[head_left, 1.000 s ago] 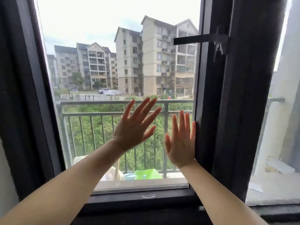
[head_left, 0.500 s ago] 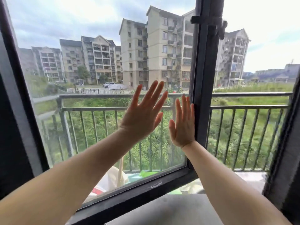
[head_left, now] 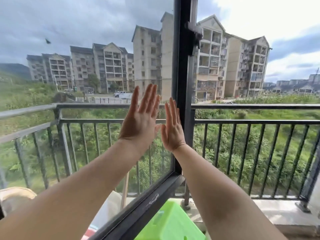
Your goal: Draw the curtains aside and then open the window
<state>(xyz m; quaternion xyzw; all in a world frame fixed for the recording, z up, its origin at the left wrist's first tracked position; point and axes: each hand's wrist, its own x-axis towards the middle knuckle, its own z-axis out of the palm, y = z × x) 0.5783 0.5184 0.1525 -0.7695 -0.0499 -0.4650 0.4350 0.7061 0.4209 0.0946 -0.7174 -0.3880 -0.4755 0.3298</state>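
Note:
A dark-framed window sash (head_left: 180, 80) stands swung far outward, its glass pane filling the left half of the view. My left hand (head_left: 141, 118) lies flat against the glass, fingers spread. My right hand (head_left: 172, 129) presses flat next to the sash's vertical frame edge, fingers together and pointing up. A dark latch handle (head_left: 193, 34) sticks out high on that frame edge. No curtain is in view.
A black metal balcony railing (head_left: 251, 122) runs across outside, beyond the sash. A bright green plastic object (head_left: 170, 224) sits below on the balcony floor, a pale round thing (head_left: 15, 196) at the lower left. Apartment blocks and greenery lie beyond.
The sash has swung much further outward under both palms. The dark inner frame at right has left the view, and the opening on the right has widened.

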